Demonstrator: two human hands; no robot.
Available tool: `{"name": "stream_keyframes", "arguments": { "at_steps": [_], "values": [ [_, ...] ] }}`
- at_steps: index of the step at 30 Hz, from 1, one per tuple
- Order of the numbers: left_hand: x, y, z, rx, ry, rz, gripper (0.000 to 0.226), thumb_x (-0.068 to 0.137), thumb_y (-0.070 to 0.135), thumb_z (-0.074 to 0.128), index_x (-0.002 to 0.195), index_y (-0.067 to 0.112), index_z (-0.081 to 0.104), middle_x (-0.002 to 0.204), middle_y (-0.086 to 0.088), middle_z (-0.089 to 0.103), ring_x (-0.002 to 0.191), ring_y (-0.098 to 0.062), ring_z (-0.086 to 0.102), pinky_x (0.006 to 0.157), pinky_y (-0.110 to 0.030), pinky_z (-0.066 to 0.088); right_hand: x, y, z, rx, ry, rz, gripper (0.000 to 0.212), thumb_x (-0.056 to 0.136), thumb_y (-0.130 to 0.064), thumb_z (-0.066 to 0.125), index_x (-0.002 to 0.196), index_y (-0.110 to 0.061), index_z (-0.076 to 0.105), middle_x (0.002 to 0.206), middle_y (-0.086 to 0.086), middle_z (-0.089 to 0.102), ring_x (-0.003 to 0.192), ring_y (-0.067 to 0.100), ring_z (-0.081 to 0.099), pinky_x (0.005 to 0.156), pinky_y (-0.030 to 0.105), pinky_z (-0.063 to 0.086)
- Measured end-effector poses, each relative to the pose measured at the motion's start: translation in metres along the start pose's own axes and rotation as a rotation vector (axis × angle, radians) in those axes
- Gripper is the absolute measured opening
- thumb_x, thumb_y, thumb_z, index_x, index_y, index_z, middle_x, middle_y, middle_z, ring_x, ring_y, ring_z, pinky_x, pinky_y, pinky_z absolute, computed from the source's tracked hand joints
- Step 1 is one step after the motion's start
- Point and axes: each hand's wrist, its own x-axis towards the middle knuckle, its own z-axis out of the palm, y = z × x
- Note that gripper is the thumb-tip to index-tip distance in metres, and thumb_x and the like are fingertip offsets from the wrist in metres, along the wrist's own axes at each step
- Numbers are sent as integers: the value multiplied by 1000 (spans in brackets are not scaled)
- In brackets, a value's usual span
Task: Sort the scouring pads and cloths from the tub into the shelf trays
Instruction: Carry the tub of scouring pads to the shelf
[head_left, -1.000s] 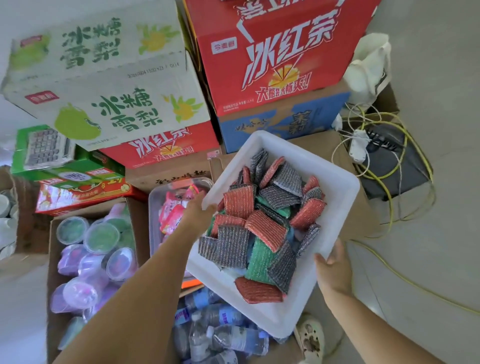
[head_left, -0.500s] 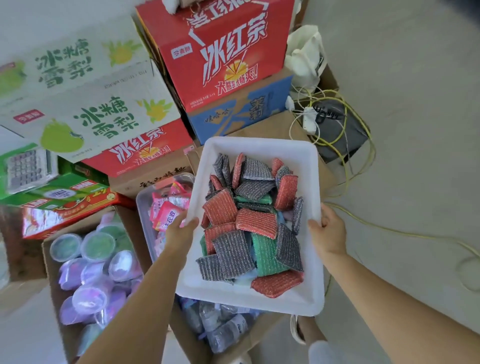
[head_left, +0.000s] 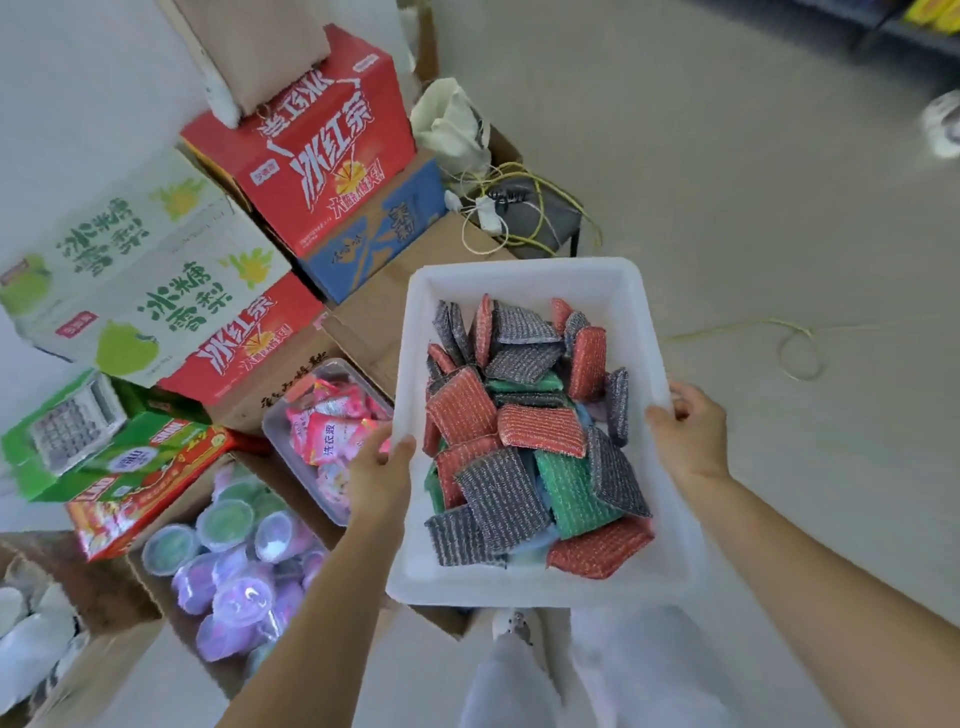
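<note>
Both your bare arms reach forward. Your left hand (head_left: 382, 470) grips the left rim of the tub (head_left: 519, 275), thumb on top. Your right hand (head_left: 685, 434) grips the right rim, fingers curled.

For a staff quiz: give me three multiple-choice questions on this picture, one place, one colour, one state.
1. Clear tray of pink packets lies: A in the white tub; B left of it; C right of it.
2. Pad in the tub's near right corner: A green; B grey; C red.
3. The tub is: A gripped by left hand and right hand; B on the floor; C overturned.
B, beside the left rim; C, red weave; A, each clasps a side rim.
</note>
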Motion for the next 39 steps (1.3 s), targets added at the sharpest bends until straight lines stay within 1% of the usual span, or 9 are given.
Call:
{"name": "stream_keyframes", "arguments": {
  "at_steps": [4, 8, 12, 15, 21, 25, 31, 35, 39],
  "values": [
    [-42, 22, 42, 42, -89, 123, 34, 96, 16, 56, 130, 14, 55, 109, -11, 63, 91, -31, 60, 78, -35, 47, -14, 11, -69, 43, 134, 54, 30, 84, 1, 57, 113, -5, 63, 76, 8, 58, 62, 19, 48, 57, 25, 38],
    [-80, 51, 100, 107, -178, 192, 34, 96, 15, 55, 131, 14, 56, 107, -2, 59, 88, -21, 54, 78, -28, 38, -13, 29, -136, 115, 277, 125, 27, 82, 2, 56, 106, -6, 65, 66, 0, 53, 53, 13, 44, 53, 24, 36],
    [-116, 82, 172, 188, -298, 266, 18, 95, 14, 56, 110, 17, 65, 95, 3, 70, 87, -26, 66, 84, -39, 53, -6, 54, -212, 184, 404, 159, 31, 82, 1, 56, 109, -10, 65, 70, 5, 57, 53, 13, 46, 50, 22, 39],
    [-150, 101, 239, 253, -351, 304, 25, 93, 16, 58, 117, 19, 65, 91, 1, 71, 87, -29, 68, 84, -47, 56, 6, 74, -276, 234, 486, 175, 33, 83, 2, 55, 112, -12, 64, 72, 7, 58, 54, 16, 46, 48, 21, 40],
    [-233, 126, 382, 239, -411, 340, 38, 92, 16, 61, 130, 13, 58, 100, -7, 67, 87, -26, 64, 83, -36, 53, 47, 115, -415, 270, 594, 219, 34, 84, -1, 58, 116, -9, 63, 85, 13, 66, 64, 22, 57, 63, 32, 49],
    [-281, 144, 473, 244, -502, 320, 45, 93, 18, 61, 137, 13, 52, 89, -5, 60, 78, -23, 57, 77, -36, 49, 78, 136, -503, 286, 659, 239, 35, 84, -3, 58, 118, -10, 62, 88, 12, 68, 70, 27, 62, 67, 36, 53],
    [-336, 184, 600, 311, -620, 360, 41, 91, 16, 62, 132, 13, 56, 83, -4, 62, 88, -33, 65, 87, -48, 55, 130, 162, -607, 295, 769, 272, 27, 87, -3, 58, 113, -6, 64, 77, 7, 61, 56, 13, 52, 58, 23, 41],
    [-361, 222, 695, 346, -696, 406, 36, 91, 15, 61, 127, 12, 59, 88, -4, 66, 84, -29, 65, 81, -39, 54, 179, 173, -664, 326, 845, 306, 22, 88, -6, 57, 109, -11, 62, 85, 13, 66, 64, 26, 59, 60, 32, 50],
    [-379, 264, 795, 377, -783, 445, 38, 92, 16, 61, 129, 12, 57, 98, -9, 67, 83, -28, 65, 80, -38, 54, 240, 176, -721, 367, 927, 313, 25, 90, -2, 54, 108, -19, 60, 87, 5, 64, 61, 15, 58, 50, 20, 47]
  ]
}}
